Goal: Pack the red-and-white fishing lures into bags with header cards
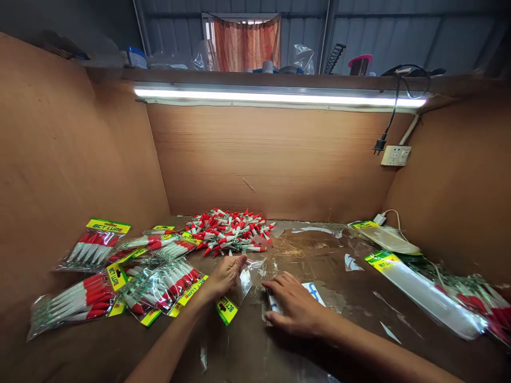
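My left hand pinches a clear plastic bag whose yellow-and-green header card points toward me. To its right, my right hand lies over a flat white item with blue marks, thumb and fingers around its left end. The hand hides most of that item, so its kind cannot be made out. Beyond my left hand lies a heap of loose red-and-white fishing lures. Filled lure packs with yellow header cards lie left of my left hand.
More packed lures lean by the left wall. At the right lie a stack of flat bags and more red-and-white lures. Plastic scraps dot the table. A plug dangles near the socket, below a lit tube.
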A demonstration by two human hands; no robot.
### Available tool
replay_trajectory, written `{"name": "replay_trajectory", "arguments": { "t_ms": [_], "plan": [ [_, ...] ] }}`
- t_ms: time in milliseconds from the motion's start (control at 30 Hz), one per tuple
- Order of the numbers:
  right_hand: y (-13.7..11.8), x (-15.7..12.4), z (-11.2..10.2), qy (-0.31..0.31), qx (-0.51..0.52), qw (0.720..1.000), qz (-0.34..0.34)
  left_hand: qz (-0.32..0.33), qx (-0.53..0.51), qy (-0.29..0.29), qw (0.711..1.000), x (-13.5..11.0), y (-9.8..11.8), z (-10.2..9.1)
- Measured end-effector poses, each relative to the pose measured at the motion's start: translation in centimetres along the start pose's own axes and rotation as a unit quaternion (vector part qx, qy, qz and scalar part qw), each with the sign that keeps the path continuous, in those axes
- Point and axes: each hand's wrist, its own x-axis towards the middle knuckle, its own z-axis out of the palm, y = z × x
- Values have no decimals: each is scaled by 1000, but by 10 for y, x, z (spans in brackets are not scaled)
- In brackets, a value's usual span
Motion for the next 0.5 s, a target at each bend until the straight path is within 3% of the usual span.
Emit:
{"name": "replay_trajectory", "arguments": {
  "t_ms": [133, 200, 367, 500],
  "plan": [
    [1, -35, -17, -22, 31, 998, -52, 13, 30, -32, 999, -1, 0, 4],
    [11, -58, -20, -9, 34, 999, -4, 20, 48, -41, 998, -2, 1, 5],
    [57, -100, -20, 83, -28, 971, 223, 36, 90, -67, 993, -6, 8, 8],
    [78, -105, -32, 53, 30, 973, 223, 49, 180, -103, 977, -12, 18, 15]
  ]
}}
